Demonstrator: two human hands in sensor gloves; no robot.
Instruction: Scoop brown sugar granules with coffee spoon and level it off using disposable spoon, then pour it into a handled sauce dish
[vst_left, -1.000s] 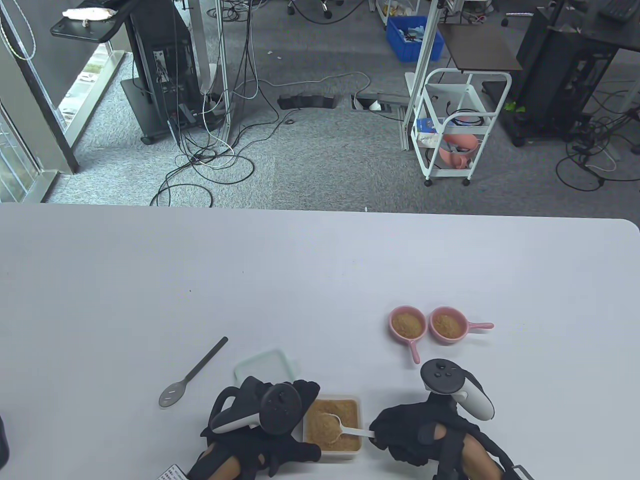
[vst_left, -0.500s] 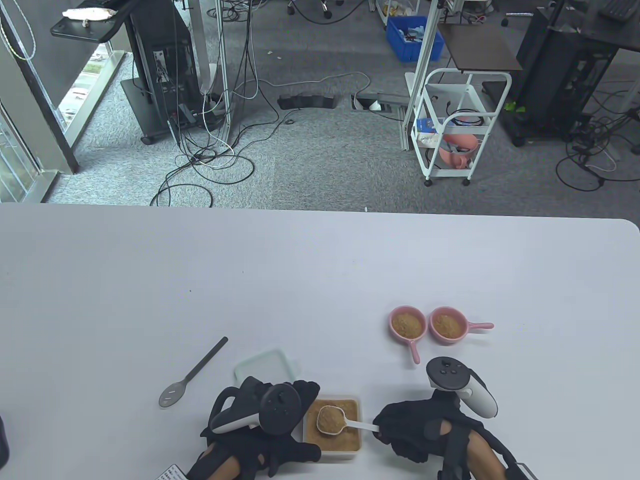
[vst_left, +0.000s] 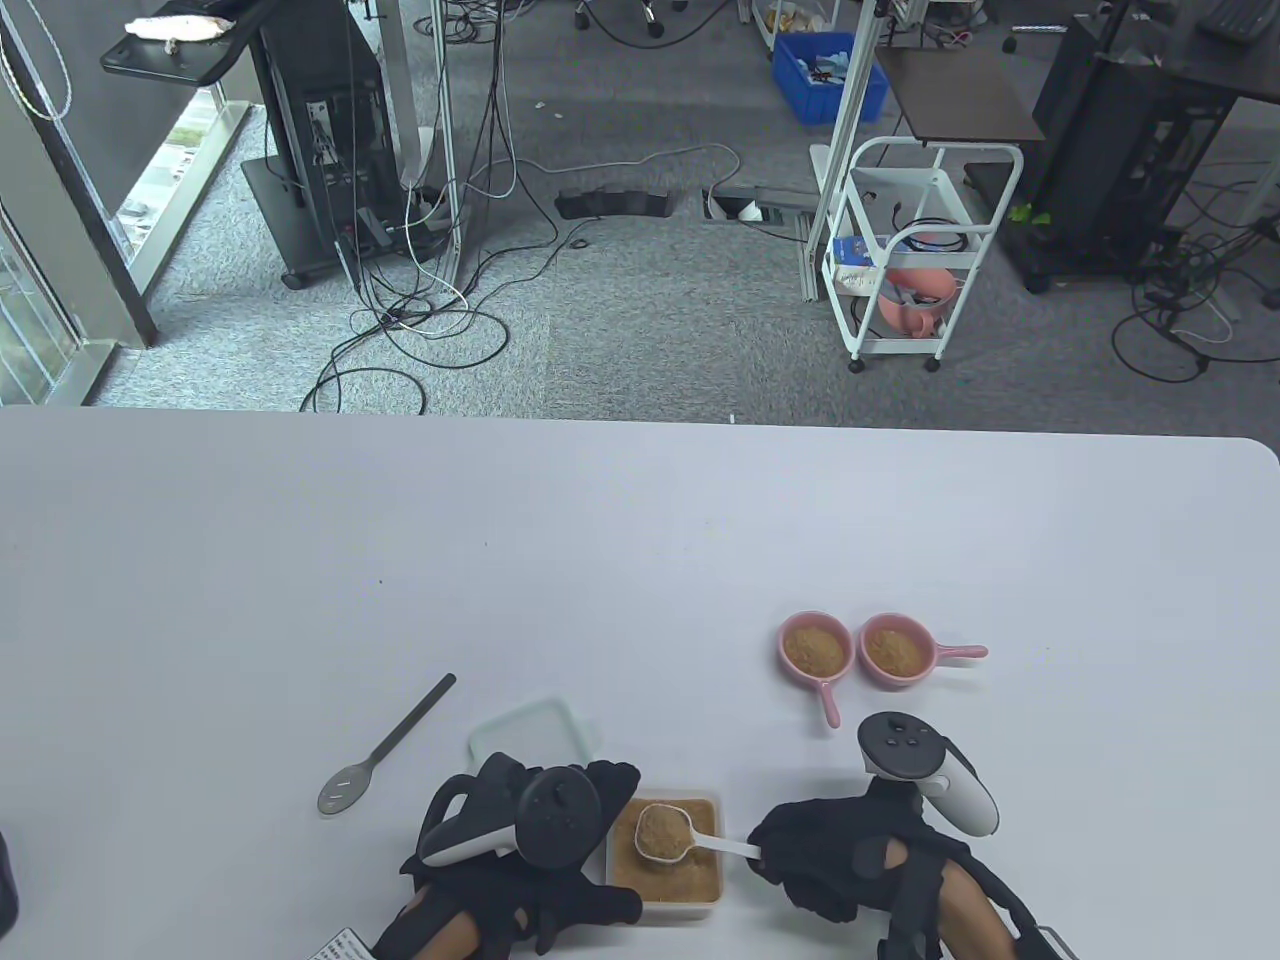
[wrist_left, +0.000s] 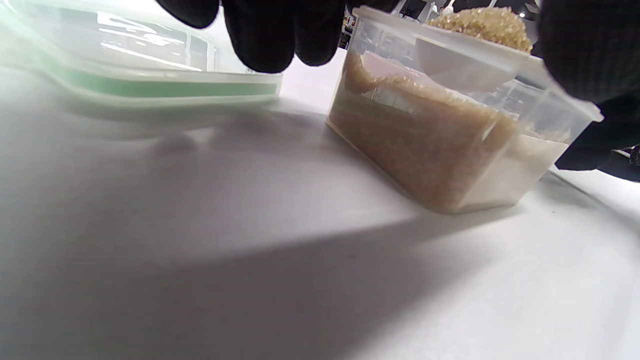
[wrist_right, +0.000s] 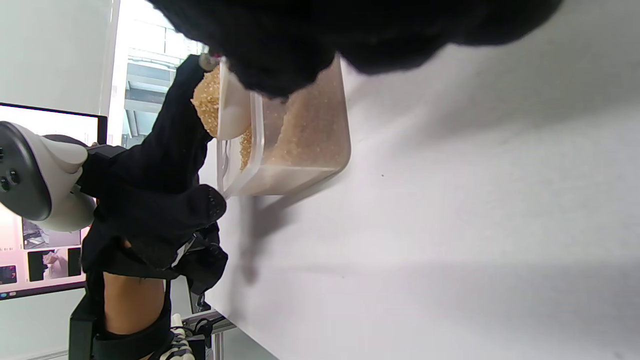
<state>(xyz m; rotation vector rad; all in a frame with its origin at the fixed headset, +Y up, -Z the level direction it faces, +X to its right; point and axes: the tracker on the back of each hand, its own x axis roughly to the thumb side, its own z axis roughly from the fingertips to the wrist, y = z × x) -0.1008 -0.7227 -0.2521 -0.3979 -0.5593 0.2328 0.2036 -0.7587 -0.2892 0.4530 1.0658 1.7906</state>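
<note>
While spanning the whole lower half of the table view, carries everything: white table (vst_left: 640, 560). At 6 o'clock on it, clear container (vst_left: 664, 850) of brown sugar (vst_left: 690, 878), open; just at its 10 o'clock, flat on the surface, green-rimmed lid (vst_left: 535, 733). Against the container's 9 o'clock side, left hand (vst_left: 540, 830), fingers draped along the wall and steadying it, curl not plain enough to call a full clasp. At 3 o'clock of the container, right hand (vst_left: 830, 860), its grip pinched on the handle end of the white coffee spoon (vst_left: 690, 838). Spoon's long axis running 3 to 9 o'clock, bowl pointing toward 9, raised above the sugar bed and heaped with granules, mound standing over the rim in the left wrist view. At 1 o'clock from the container, well apart, two pink sauce dishes, both holding sugar: left dish (vst_left: 815, 648) with handle toward 6 o'clock, right dish (vst_left: 897, 650) with handle toward 3. At 9 o'clock, grey disposable spoon (vst_left: 385, 745) lying untouched, bowl toward 7, handle toward 1. Near the left wrist, small printed label (vst_left: 345, 945), writing too small to read.
</note>
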